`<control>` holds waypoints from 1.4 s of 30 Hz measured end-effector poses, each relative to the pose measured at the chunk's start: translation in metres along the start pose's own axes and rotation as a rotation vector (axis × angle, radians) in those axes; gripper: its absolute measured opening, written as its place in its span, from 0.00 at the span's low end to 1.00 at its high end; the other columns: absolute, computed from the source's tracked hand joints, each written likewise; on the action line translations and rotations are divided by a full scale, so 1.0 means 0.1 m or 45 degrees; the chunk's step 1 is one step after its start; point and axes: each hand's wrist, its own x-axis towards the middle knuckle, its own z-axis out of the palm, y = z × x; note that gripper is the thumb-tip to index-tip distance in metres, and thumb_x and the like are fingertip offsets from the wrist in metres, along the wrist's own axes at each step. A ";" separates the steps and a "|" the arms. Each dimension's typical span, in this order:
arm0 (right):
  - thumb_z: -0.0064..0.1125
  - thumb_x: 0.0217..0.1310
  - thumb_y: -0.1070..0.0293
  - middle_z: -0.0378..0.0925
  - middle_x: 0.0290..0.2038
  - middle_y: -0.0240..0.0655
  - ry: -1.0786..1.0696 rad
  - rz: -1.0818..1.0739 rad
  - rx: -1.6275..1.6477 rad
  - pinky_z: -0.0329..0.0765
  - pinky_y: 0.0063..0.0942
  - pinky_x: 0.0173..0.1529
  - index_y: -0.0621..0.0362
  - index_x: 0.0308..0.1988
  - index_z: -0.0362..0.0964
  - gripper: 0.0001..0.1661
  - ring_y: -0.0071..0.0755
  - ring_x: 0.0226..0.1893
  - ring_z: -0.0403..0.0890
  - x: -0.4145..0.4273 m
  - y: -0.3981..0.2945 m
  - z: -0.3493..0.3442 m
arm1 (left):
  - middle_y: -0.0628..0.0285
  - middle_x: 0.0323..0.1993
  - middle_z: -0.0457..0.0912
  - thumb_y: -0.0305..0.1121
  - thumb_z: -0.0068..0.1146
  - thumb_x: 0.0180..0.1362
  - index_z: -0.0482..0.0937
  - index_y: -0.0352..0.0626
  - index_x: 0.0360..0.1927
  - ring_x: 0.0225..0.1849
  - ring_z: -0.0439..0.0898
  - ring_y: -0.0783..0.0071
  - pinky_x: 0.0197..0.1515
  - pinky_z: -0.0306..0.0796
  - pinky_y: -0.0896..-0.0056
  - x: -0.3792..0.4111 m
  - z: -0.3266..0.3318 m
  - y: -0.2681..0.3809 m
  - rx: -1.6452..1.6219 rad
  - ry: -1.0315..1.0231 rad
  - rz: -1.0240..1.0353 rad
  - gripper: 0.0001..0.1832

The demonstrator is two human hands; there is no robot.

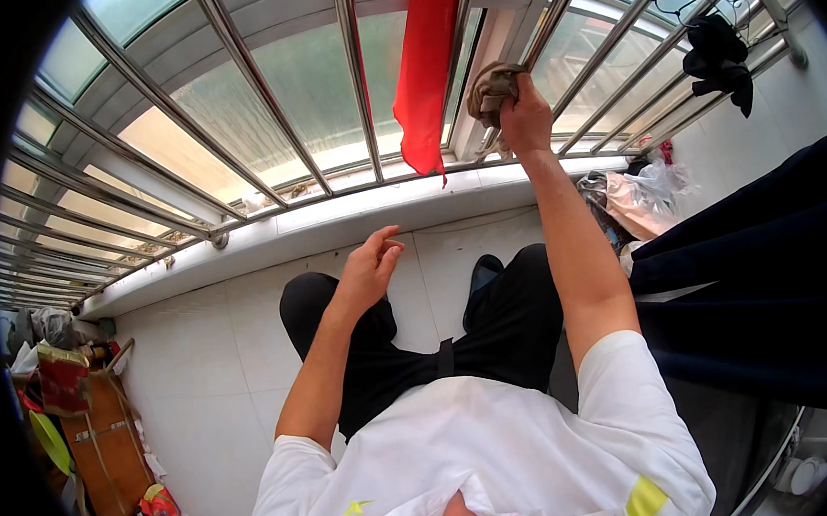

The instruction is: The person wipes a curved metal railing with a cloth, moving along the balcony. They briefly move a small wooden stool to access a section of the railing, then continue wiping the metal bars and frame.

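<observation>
A crumpled brown cloth (494,93) is bunched in my right hand (527,117), held up against the stainless steel window bars (560,14). Part of the cloth hangs below the fist, and the bar behind it is partly hidden. My left hand (373,266) is raised above my knee with nothing in it, its fingers loosely bent and apart. Between the hands and farther out, a red fabric strip (429,77) hangs down in front of the bars. Below the bars runs a white tiled ledge (381,206).
Dark clothes (747,292) hang close on my right. Plastic bags (643,195) lie in the right corner, with a black cloth item (719,57) hanging above. At the left stand a brown wooden board (103,445) and assorted clutter. White tiles (183,360) cover the floor.
</observation>
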 end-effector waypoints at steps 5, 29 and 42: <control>0.51 0.65 0.65 0.85 0.44 0.53 -0.295 0.546 0.015 0.78 0.55 0.54 0.53 0.54 0.75 0.19 0.65 0.49 0.83 -0.79 0.61 0.42 | 0.56 0.50 0.87 0.30 0.52 0.74 0.72 0.35 0.68 0.50 0.84 0.72 0.56 0.77 0.70 0.07 0.05 -0.11 0.000 -0.018 -0.023 0.22; 0.64 0.60 0.69 0.81 0.41 0.47 0.247 -0.073 0.322 0.79 0.45 0.48 0.64 0.52 0.65 0.23 0.53 0.41 0.84 0.22 0.46 0.22 | 0.56 0.50 0.87 0.33 0.49 0.78 0.71 0.33 0.69 0.52 0.83 0.72 0.59 0.75 0.70 1.52 0.11 0.12 0.098 -0.050 0.088 0.21; 0.69 0.56 0.56 0.75 0.54 0.54 -0.443 0.912 0.027 0.76 0.52 0.59 0.59 0.58 0.67 0.34 0.65 0.56 0.79 -1.47 1.21 1.20 | 0.55 0.41 0.87 0.37 0.57 0.73 0.48 0.32 0.80 0.46 0.86 0.71 0.51 0.76 0.70 1.85 0.15 -0.16 0.177 0.165 -0.123 0.41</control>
